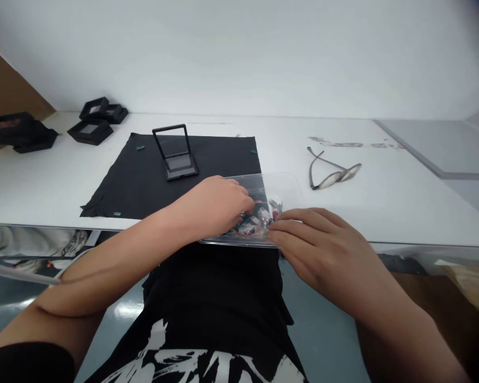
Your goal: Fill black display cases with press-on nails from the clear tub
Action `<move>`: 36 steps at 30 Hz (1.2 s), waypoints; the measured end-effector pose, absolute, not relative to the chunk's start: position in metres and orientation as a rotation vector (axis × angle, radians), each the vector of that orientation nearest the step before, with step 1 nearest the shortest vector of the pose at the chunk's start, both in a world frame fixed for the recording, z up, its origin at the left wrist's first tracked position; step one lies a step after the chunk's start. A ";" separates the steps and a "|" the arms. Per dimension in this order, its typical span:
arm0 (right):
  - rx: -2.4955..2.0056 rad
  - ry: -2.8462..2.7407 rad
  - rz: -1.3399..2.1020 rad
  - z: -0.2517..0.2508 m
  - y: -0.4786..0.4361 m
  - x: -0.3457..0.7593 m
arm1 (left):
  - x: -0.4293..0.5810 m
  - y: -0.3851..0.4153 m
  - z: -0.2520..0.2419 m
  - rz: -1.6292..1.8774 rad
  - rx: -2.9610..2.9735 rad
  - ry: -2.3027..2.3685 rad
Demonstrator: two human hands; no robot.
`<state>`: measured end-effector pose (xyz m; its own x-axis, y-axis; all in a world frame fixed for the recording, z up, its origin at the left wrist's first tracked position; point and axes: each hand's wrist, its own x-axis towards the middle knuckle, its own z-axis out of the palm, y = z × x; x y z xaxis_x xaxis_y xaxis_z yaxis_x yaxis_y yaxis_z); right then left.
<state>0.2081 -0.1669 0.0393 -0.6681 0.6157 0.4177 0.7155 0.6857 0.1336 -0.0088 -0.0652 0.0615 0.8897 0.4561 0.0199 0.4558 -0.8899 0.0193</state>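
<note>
A clear plastic tray point(239, 242) straddles the front edge of the black cloth and the white table. Small clear plastic packets point(259, 221) with red and teal bits lie inside it. My left hand point(219, 205) reaches over the tray's left part, its fingers curled down into it; the fingertips are hidden. At the tray's right end, my right hand point(319, 239) has its fingers pressed together against the packets. Whatever is pinched there, if anything, is covered by the fingers. Behind the left hand, a black display frame point(181, 166) stands hinged open on the black cloth point(120, 175).
Folded eyeglasses point(331, 178) lie on the white table point(399, 202) to the right. Several black boxes point(90, 130) with window lids sit at the back left, near another dark stack point(35, 141). Small teal pieces point(140, 148) rest near the cloth's corners. A white wall rises behind.
</note>
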 end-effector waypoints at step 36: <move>-1.044 -2.462 -0.223 0.019 -0.163 0.220 | -0.028 -0.056 0.063 -0.109 2.877 0.713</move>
